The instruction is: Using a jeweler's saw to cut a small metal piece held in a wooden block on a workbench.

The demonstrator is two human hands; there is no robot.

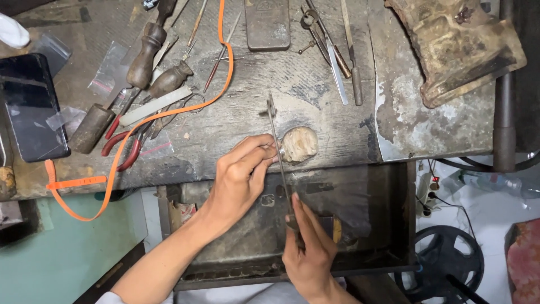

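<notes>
- The left hand point(239, 174) pinched a small metal piece point(272, 151) against the worn wooden peg point(298, 144) at the workbench's point(315, 95) front edge, steadying it.
- The right hand point(308, 250) gripped a thin metal file point(279, 155), laid across the piece.

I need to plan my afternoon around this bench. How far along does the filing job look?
Done: tools are laid out, and the bench pin is worn. In hand: the left hand pinches a small metal piece against the pin, while the right hand holds a slim file across it. Left: the piece is too small to judge its finish.
</notes>
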